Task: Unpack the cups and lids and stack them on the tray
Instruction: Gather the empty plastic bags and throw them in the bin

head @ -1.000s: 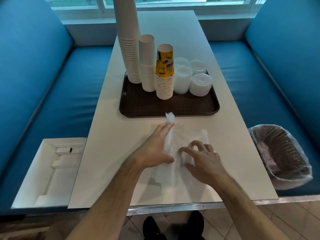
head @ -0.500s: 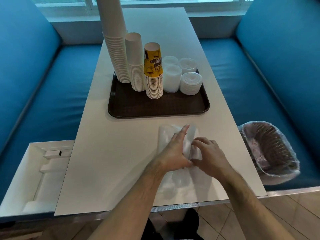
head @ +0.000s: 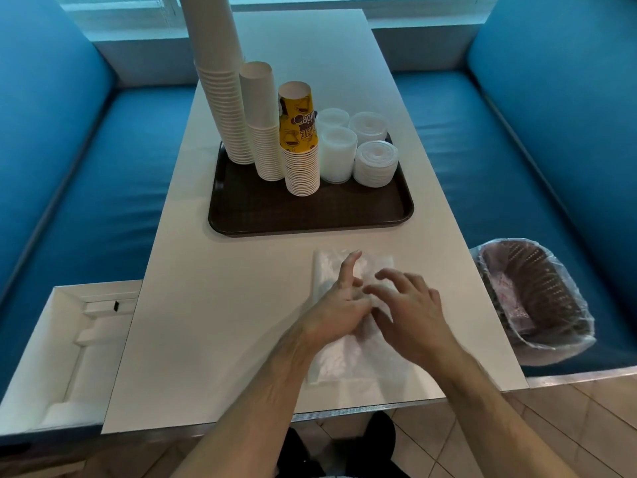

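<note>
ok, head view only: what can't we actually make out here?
- Tallest white cup stack: top cut off by the frame's upper edge; height unknown.
- Plastic bag: its middle is hidden under the left hand and right hand; whether either hand pinches it is unclear.
- Rear lid stack: lower part hidden by the lid stack in front.
- Bin: contents too dim.

Both forearms are bare right up to the near edge of the view, with no sleeve or cuff showing. The left hand (head: 336, 307) and the right hand (head: 412, 317) wear no gloves, rings or watch. Below the worktop edge, dark shoes (head: 375, 443) and dark trouser legs show against the tiled floor.
</note>
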